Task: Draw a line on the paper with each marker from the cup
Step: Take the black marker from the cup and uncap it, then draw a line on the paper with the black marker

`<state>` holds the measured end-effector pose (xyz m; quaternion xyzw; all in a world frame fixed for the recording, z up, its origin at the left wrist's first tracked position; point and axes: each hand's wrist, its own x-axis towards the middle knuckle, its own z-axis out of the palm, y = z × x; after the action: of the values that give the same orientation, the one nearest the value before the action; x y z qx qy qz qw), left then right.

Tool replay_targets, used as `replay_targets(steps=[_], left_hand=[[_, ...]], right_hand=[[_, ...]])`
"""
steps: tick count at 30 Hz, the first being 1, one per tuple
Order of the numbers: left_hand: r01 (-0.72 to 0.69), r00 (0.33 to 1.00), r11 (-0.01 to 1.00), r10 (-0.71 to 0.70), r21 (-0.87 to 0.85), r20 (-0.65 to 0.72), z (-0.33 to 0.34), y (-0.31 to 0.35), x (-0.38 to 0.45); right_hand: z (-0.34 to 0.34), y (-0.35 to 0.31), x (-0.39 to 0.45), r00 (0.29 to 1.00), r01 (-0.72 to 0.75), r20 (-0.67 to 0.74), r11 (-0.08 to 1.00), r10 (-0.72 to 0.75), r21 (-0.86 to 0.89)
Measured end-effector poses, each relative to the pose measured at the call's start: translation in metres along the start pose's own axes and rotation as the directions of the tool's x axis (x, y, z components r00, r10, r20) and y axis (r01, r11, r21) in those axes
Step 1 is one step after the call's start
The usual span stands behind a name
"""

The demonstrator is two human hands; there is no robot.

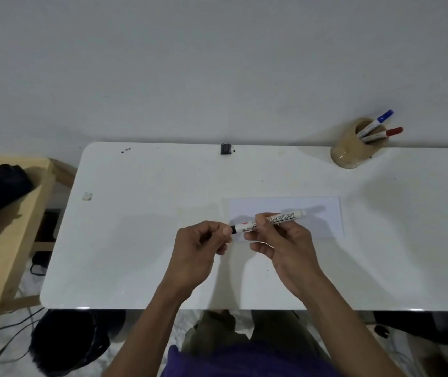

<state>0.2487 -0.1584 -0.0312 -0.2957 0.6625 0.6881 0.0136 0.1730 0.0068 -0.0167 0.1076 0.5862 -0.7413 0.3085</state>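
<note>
A: Hands first. Where, and doing what?

B: Left hand (pixel 201 248) and right hand (pixel 280 240) both raised at the left near corner of the pale rectangular sheet of paper (pixel 320 221), almost touching each other. Right hand wrapped round the barrel of a white-barrelled marker with black lettering (pixel 274 219); left hand pinched on its black end (pixel 234 229) between thumb and forefinger.

A: Cap on or off?

B: Cannot tell. Black end half hidden by the left fingertips (pixel 226 232); looks like a cap being gripped for a pull, judging by the pinch.

A: And the rest, big to small?

B: White glossy table (pixel 149 240) under the paper. No drawn line to be made out on the sheet. Beyond the paper's far right corner, well apart, a tan rounded cup (pixel 353 151), tilted in this wide view, holding a blue-capped marker (pixel 380 119) and a red-capped marker (pixel 390 132).

A: The relation that matters?

B: Long axis of the held marker running left to right above the paper's left part, black end pointing left and away from the sheet's middle, butt end over the paper. Probably a straight pull apart along that axis, then a turn in the right hand to bring the tip down. Right hand the nearer to the paper and to the cup.
</note>
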Motion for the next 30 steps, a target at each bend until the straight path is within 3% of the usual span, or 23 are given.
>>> replay_targets(steps=[5, 9, 11, 13, 15, 18, 24, 30], left_hand=[[0.135, 0.991, 0.975, -0.128, -0.179, 0.049, -0.005, 0.003, 0.012], [0.207, 0.978, 0.945, -0.205, -0.252, 0.035, -0.013, 0.005, 0.024], [0.156, 0.984, 0.98, -0.165, -0.123, -0.068, -0.023, 0.003, 0.037], [0.097, 0.978, 0.977, -0.058, 0.189, -0.202, -0.029, 0.002, 0.053], [0.073, 0.96, 0.896, 0.056, 0.438, -0.274, -0.029, 0.004, 0.07], [0.005, 0.954, 0.768, 0.188, 0.64, -0.233, -0.025, -0.001, 0.098], [-0.065, 0.968, 0.589, 0.234, 0.806, -0.094, -0.018, -0.017, 0.119], [-0.048, 0.975, 0.593, 0.202, 0.804, -0.09, -0.017, -0.019, 0.121]], right_hand=[[0.0, 0.0, 0.016, 0.995, 0.082, 0.068, 0.985, -0.072, -0.15], [-0.006, -0.007, 0.033, 0.99, 0.125, 0.069, 0.99, -0.12, -0.07], [-0.013, -0.014, 0.041, 0.987, 0.159, 0.006, 0.985, -0.159, -0.06], [-0.022, -0.019, 0.048, 0.981, 0.186, -0.037, 0.976, -0.191, -0.117], [-0.028, -0.019, 0.05, 0.977, 0.201, -0.04, 0.964, -0.211, -0.174], [-0.032, -0.017, 0.05, 0.975, 0.202, -0.051, 0.957, -0.217, -0.21], [-0.037, -0.008, 0.052, 0.975, 0.186, -0.078, 0.958, -0.207, -0.219], [-0.038, -0.003, 0.06, 0.973, 0.188, -0.091, 0.957, -0.212, -0.219]])
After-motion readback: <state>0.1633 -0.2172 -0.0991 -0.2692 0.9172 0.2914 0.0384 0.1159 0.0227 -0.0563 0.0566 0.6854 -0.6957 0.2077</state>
